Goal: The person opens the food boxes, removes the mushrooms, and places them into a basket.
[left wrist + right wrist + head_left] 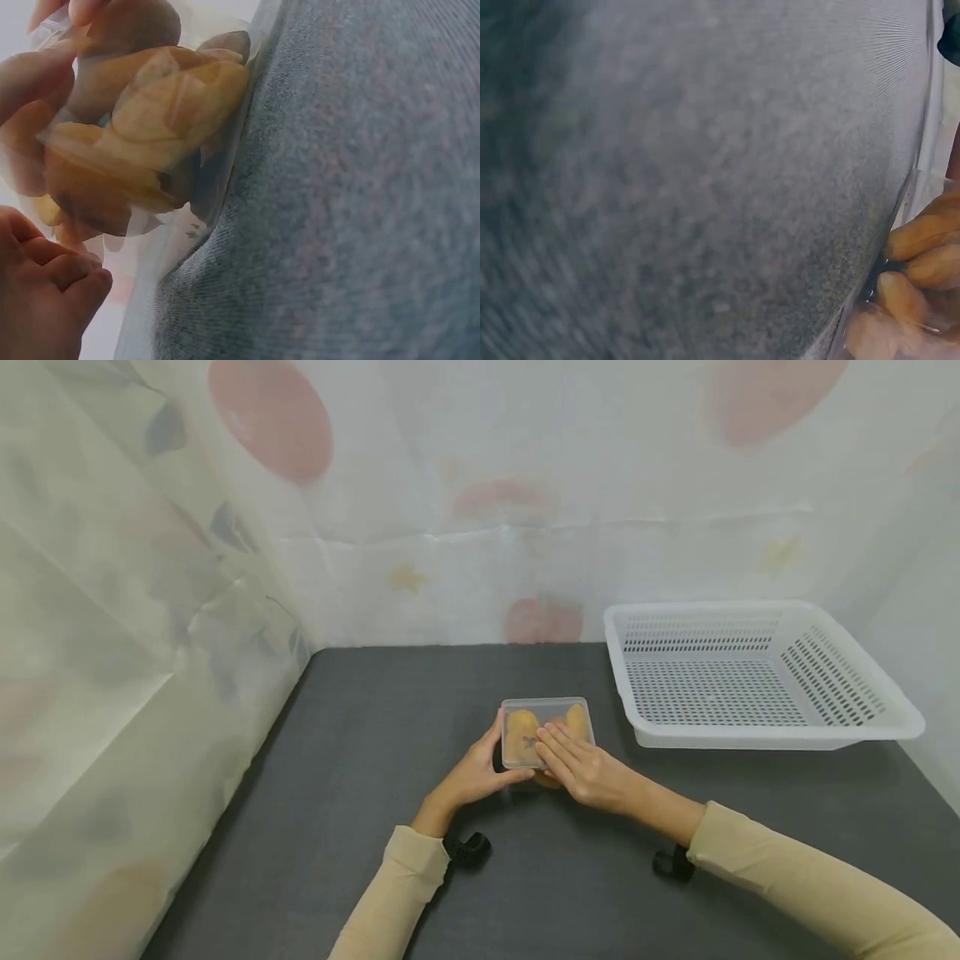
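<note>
Head view places the clear container (546,703), filled with rounded yellow-brown pieces (519,739), on the grey desk (360,760), inward of the far edge and between the left and right edges. Left hand (476,772): grip curled about the container's left and near sides. Right hand (588,772): grip not clenched, fingers laid straight across the top. Judged step: steadying the container while pressing its top; whether a lid is fully seated cannot be told. The next move likely calls for even pressure with the container held level. The white basket (757,735) occupies the far right corner, limiting travel there; wider room extends toward the left edge.
</note>
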Available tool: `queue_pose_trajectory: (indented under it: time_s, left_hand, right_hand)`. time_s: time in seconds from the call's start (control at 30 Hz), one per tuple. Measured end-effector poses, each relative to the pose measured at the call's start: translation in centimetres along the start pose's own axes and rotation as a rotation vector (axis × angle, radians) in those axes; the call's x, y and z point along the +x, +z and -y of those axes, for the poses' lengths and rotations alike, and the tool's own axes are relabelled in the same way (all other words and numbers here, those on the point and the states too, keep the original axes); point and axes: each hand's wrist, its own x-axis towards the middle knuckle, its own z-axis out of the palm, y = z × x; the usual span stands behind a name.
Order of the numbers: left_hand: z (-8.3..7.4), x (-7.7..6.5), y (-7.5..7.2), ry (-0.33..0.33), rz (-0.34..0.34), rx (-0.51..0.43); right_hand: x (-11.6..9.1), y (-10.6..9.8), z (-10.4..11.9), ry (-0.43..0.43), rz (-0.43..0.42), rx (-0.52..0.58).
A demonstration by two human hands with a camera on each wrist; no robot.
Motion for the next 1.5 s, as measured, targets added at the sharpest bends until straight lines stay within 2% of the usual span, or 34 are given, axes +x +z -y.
queue_pose_trajectory:
  time_s: [0.17, 0.4, 0.57, 0.83, 1.13, 1.4, 1.5]
  left_hand:
    - [0.0, 0.0, 0.1, 0.001, 0.012, 0.023]
    - [-0.4, 0.0, 0.3, -0.042, 0.013, 0.004]
    - [-0.6, 0.0, 0.3, -0.052, 0.022, 0.023]
    - [-0.5, 0.1, 0.2, -0.054, 0.038, 0.003]
    - [-0.3, 0.0, 0.2, -0.042, 0.036, -0.021]
    - [-0.3, 0.0, 0.2, -0.029, 0.034, -0.034]
    - [-0.2, -0.1, 0.3, -0.019, 0.032, -0.053]
  right_hand:
    - [-0.2, 0.1, -0.1, -0.013, -0.018, 0.011]
    - [0.0, 0.2, -0.3, -0.017, -0.04, 0.015]
    - [0.3, 0.2, -0.4, -0.016, -0.043, -0.001]
    - [0.4, 0.1, -0.8, -0.085, 0.015, -0.08]
    - [0.8, -0.2, -0.6, -0.002, 0.037, 0.024]
    - [1.1, -0.3, -0.6, -0.078, 0.055, -0.105]
    - [1.1, -0.5, -0.6, -0.059, 0.068, -0.076]
